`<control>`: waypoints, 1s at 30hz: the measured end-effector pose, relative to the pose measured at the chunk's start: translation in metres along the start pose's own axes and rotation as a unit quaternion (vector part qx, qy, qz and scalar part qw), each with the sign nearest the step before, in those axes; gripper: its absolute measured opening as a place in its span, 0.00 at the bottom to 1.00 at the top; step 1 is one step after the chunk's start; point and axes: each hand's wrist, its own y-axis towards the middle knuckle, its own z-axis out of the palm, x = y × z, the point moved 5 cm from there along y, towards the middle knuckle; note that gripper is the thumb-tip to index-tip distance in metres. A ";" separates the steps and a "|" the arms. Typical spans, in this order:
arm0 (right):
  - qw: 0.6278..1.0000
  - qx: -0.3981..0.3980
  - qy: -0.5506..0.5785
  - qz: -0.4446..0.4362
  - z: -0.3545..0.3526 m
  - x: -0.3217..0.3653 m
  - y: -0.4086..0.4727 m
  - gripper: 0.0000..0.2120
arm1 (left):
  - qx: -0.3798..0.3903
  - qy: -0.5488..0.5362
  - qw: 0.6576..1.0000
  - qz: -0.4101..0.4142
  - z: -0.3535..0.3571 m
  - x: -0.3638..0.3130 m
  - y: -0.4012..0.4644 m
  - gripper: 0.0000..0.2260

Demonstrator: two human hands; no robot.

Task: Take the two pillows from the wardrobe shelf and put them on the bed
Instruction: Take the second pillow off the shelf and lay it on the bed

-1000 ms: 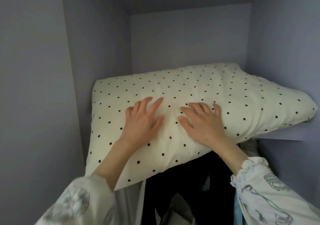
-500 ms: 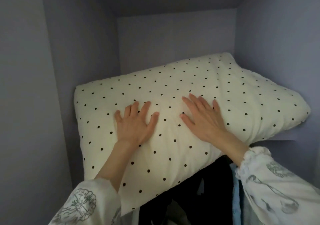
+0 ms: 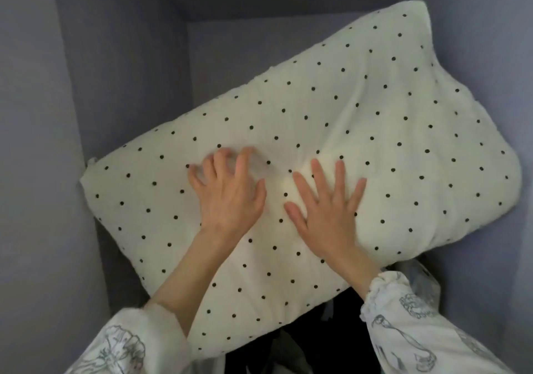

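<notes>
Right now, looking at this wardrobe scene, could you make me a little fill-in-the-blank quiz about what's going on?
1. The cream pillow is patterned with black ____.
2. The number of hands touching the pillow is ____.
3. The right hand lies flat, while the left hand has its fingertips ____ into the fabric.
4. Both sleeves are white with a ____ printed pattern.

Missing words: dots; two; curled; grey

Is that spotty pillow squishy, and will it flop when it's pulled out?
Probably squishy: the pillow dents and wrinkles under the left hand and right hand. Likely floppy: its near corner already sags downward. Seemingly light, though that's a guess.
</notes>
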 end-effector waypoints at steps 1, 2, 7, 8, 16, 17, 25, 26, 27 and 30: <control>1.000 -0.011 -0.005 -0.010 0.001 -0.001 -0.006 0.26 | -0.013 0.018 0.999 0.032 -0.004 -0.006 0.016 0.26; 0.999 -0.025 -0.010 -0.019 0.002 -0.002 -0.011 0.26 | -0.010 0.026 0.998 0.055 -0.007 -0.010 0.032 0.30; 0.997 -0.047 -0.029 -0.061 0.006 -0.010 -0.021 0.27 | 0.056 0.021 0.996 0.070 0.000 0.006 0.057 0.38; 0.997 -0.043 -0.024 -0.067 0.007 -0.011 -0.021 0.27 | 0.058 0.016 0.996 0.063 0.000 0.011 0.053 0.38; 0.975 -0.015 -0.011 -0.222 0.008 -0.017 -0.029 0.31 | 0.097 -0.023 0.993 -0.064 0.027 0.050 -0.043 0.39; 0.968 -0.002 -0.027 -0.250 0.008 -0.017 -0.026 0.32 | 0.110 -0.029 0.989 -0.094 0.032 0.052 -0.063 0.40; 0.901 0.012 -0.072 -0.427 0.007 -0.018 -0.020 0.34 | 0.079 -0.122 0.983 -0.113 0.037 0.040 -0.097 0.40; 0.897 0.005 -0.075 -0.435 0.007 -0.018 -0.023 0.35 | 0.063 -0.114 0.988 -0.082 0.036 0.033 -0.083 0.38; 0.893 -0.004 -0.078 -0.443 0.007 -0.018 -0.026 0.35 | 0.055 -0.102 0.991 -0.063 0.036 0.026 -0.070 0.36; 0.891 -0.021 -0.071 -0.448 0.007 -0.019 -0.030 0.36 | 0.063 -0.078 0.991 -0.087 0.044 0.019 -0.049 0.35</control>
